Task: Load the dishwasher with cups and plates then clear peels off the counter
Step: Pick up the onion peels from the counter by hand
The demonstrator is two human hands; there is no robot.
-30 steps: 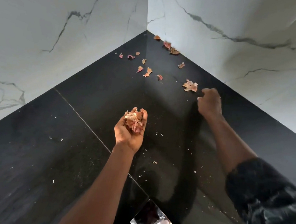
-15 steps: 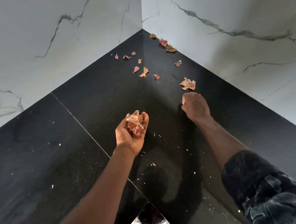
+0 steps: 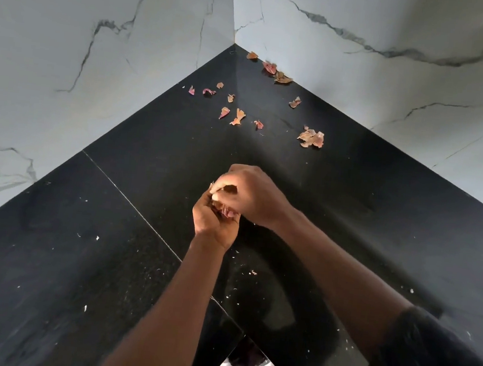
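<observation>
The 2 hands are held together above the worktop [image 3: 107, 258], well in front of the wall corner [image 3: 234, 43]. The gathered peels [image 3: 227, 211] are cupped in the left hand [image 3: 215, 224], and the right hand [image 3: 252, 196] is curled over them and pinched onto the same pile. The loose peels [image 3: 312, 138] are seen scattered on the worktop between the hands and the wall corner, 3 of them tucked just beside it. These scraps are judged to be papery, nearly weightless, brittle and easily blown or spilled. They are best pinched by a raised edge or swept into a heap, and the cupped palm should be kept closed.
</observation>
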